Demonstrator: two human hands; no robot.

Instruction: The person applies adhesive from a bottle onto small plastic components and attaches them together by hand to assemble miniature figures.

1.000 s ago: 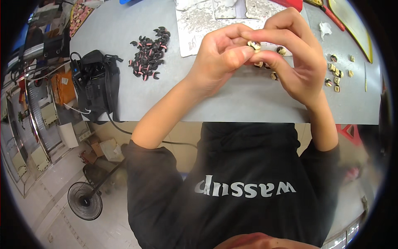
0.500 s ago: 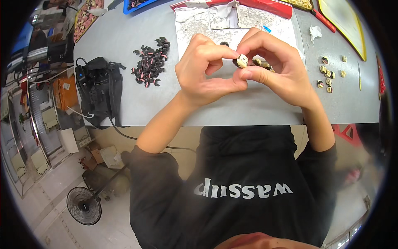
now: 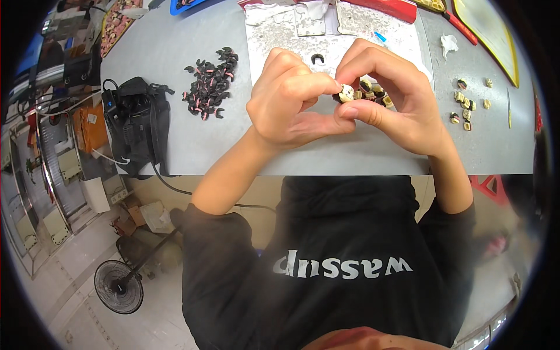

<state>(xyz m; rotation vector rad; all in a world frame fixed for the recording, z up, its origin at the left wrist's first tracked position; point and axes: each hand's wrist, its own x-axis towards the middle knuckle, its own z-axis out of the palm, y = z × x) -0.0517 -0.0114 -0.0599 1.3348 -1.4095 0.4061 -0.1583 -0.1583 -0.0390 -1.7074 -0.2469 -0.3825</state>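
Between the fingertips of both hands sits a small rounded piece, cream on top with a dark edge. My left hand pinches its left side with index finger and thumb. My right hand grips it from the right, thumb below and fingers curled over. Several similar cream-and-black pieces lie behind the right hand, partly hidden by it. Beyond the hands, one black C-shaped piece rests on a stained white sheet. Left of my left hand is a heap of black curved pieces with pink parts.
Several cream-and-black pieces lie scattered at right, beside a thin stick. A red-handled tool and a yellow-rimmed tray are at the far right. A black bag with cables stands at left.
Both hands have shifted slightly right and down with the piece, which looks turned a little. More of the black C-shaped piece and the pieces behind my right hand now shows.
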